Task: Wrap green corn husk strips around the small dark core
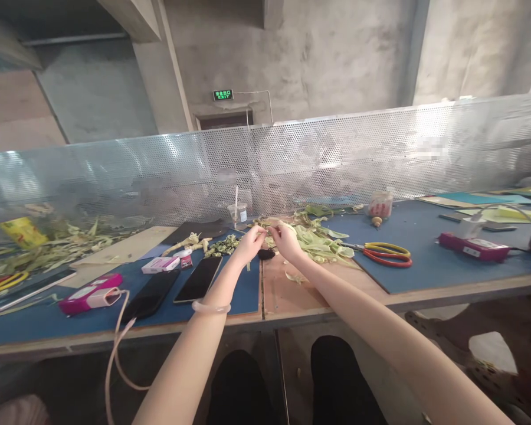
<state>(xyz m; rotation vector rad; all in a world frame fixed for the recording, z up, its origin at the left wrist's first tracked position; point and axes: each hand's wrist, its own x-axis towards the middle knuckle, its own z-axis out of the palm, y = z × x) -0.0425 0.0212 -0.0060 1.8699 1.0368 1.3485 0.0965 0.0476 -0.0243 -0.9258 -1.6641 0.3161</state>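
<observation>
My left hand (pixel 251 241) and my right hand (pixel 285 237) are close together over the seam of the table, fingers pinched toward each other. Whatever is between the fingertips is too small to make out. Just right of my right hand lies a loose pile of pale green leaf strips (pixel 325 241). A small black object (pixel 266 254) rests beneath my hands. To the left of my left hand sits a heap of small green pieces (pixel 223 245), with a pale beige strand-like bundle (pixel 192 241) beside it.
Scissors (pixel 387 254) with red and yellow handles lie to the right, near a jar (pixel 380 205). Two dark phones (pixel 199 280), a magenta power strip (pixel 91 294) and a small box (pixel 160 264) are on the left. A perforated metal screen (pixel 301 165) runs behind.
</observation>
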